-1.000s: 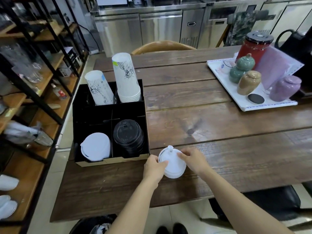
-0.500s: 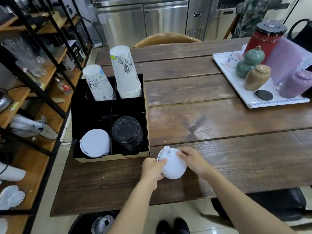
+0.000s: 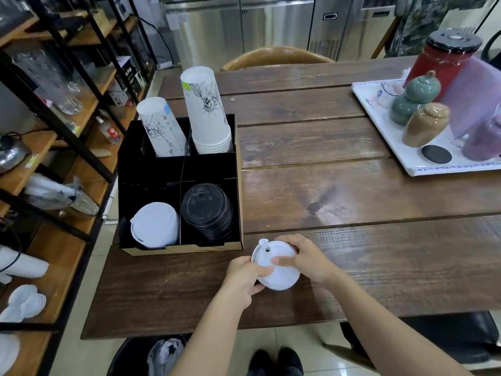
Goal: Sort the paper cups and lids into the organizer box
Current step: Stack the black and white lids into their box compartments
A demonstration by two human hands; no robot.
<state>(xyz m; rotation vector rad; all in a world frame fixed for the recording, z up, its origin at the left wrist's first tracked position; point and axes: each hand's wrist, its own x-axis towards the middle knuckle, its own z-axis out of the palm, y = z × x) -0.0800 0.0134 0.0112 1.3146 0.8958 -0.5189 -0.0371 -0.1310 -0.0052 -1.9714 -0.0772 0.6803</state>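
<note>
A stack of white lids (image 3: 279, 275) rests on the wooden table near its front edge, just right of the black organizer box (image 3: 211, 164). My left hand (image 3: 242, 278) grips the stack's left side and my right hand (image 3: 306, 257) holds its right side, thumb on top. The box holds white lids (image 3: 154, 225) at front left and black lids (image 3: 207, 210) at front right. Two stacks of printed paper cups stand in the back compartments, a leaning stack (image 3: 160, 127) on the left and a taller stack (image 3: 207, 112) on the right.
A white tray (image 3: 385, 131) with ceramic jars and a red canister sits at the table's right. Wooden shelves with glassware (image 3: 54, 85) stand to the left. A chair back (image 3: 276, 57) is across the table. A bin (image 3: 151, 356) is below the front edge.
Both hands have stayed on the white lid stack. My right thumb has moved onto its top and my left hand has closed further around its side. The camera view tilted slightly.
</note>
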